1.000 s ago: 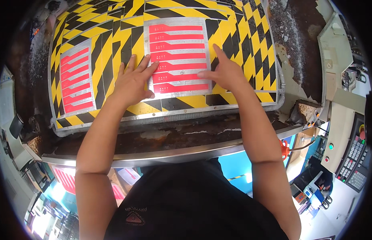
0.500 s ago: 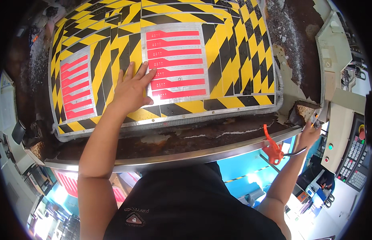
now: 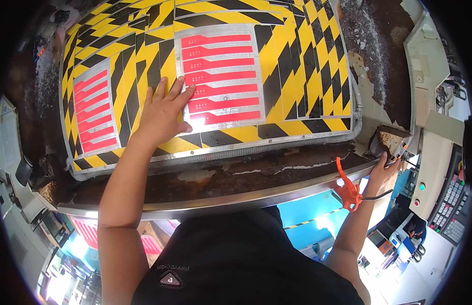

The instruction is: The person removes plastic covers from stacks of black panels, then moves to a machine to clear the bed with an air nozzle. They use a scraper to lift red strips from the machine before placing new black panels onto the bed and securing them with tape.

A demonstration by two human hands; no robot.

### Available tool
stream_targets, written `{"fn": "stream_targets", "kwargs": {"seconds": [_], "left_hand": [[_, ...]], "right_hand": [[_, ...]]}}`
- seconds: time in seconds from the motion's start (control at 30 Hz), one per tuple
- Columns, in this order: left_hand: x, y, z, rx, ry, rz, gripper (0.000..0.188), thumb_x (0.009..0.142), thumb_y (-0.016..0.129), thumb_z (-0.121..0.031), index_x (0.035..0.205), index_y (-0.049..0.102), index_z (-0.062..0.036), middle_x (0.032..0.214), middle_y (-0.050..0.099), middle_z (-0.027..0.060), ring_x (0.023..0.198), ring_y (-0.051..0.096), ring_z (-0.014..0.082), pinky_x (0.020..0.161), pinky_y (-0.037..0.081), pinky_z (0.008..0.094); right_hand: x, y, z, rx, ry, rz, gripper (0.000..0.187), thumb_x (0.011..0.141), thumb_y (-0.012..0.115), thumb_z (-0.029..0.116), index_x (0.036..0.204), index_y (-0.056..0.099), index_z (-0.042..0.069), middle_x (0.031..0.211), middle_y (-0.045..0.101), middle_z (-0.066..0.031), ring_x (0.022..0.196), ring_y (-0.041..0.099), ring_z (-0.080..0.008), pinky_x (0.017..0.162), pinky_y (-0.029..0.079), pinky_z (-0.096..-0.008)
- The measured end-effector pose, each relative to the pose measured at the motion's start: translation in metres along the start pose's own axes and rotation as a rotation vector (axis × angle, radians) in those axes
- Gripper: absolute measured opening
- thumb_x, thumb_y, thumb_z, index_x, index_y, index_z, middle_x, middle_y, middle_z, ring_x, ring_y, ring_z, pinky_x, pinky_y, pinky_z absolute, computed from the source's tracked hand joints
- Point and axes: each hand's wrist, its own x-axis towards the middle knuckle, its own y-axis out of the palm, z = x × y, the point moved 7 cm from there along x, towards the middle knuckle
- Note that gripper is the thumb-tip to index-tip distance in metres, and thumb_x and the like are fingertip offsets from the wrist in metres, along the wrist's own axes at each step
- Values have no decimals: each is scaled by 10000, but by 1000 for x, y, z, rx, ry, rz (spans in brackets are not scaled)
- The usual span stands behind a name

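Observation:
My left hand [image 3: 164, 116] lies with its fingers spread over a yellow-and-black striped board [image 3: 236, 133]. Its fingertips touch the left edge of a light metal sheet [image 3: 221, 66] that carries several red notched strips. A narrower sheet [image 3: 96, 113] with similar red strips lies left of the hand. At the right front corner, my right hand [image 3: 383, 173] is bent around a small object [image 3: 400, 150] with orange and black parts. The fingers partly hide it, so its kind cannot be told. Near that wrist, an orange trigger-shaped handle [image 3: 349, 190] with a dark bent rod stands at the metal front rail [image 3: 236, 196].
A brown, stained trough [image 3: 210, 175] runs between the board and rail. On the right stands a control panel [image 3: 452, 198] with keys and coloured buttons. A rusty block [image 3: 390, 138] sits at the right corner. Red-striped sheets [image 3: 86, 229] show below the rail.
My right hand has shifted slightly left and down, and its fingers have changed position around the small object. The left hand stays spread on the sheet's edge. The view has tilted a little.

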Motion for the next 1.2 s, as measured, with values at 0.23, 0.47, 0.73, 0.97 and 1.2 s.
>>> {"fn": "stream_targets", "kwargs": {"seconds": [0.23,0.47,0.73,0.97,1.2], "left_hand": [[0,0,0,-3,-11,15,1054,677,912,-355,1570,354,-308,1678,237,2,1553,162,332,1251,170,541],[-1,1,0,1,-16,8,1057,677,911,-358,1571,350,-313,1678,236,0,1554,162,328,1252,166,540],[0,2,2,2,8,-16,992,711,889,-390,1558,379,-311,1675,249,13,1549,180,343,1243,163,565],[0,5,4,-2,7,-19,999,707,890,-385,1559,376,-309,1676,246,15,1547,186,349,1242,164,569],[0,5,2,2,10,-11,1001,715,883,-374,1567,361,-313,1678,242,17,1548,178,353,1242,165,570]], "right_hand": [[1,4,-8,57,33,35,781,957,641,484,1522,394,5,1459,487,-264,1326,485,-405,1109,383,-453],[-1,3,0,96,38,42,722,959,653,442,1519,426,48,1361,542,-259,1181,578,-378,1008,462,-433],[2,3,-2,122,-32,10,709,957,666,392,1501,433,2,1362,540,-263,1184,580,-376,1008,467,-425],[-1,2,5,94,-37,12,700,945,677,358,1494,440,-7,1337,556,-260,1174,584,-369,998,471,-420],[0,1,4,60,-21,15,690,942,683,353,1502,448,26,1298,575,-247,1126,598,-361,969,475,-425]]}}
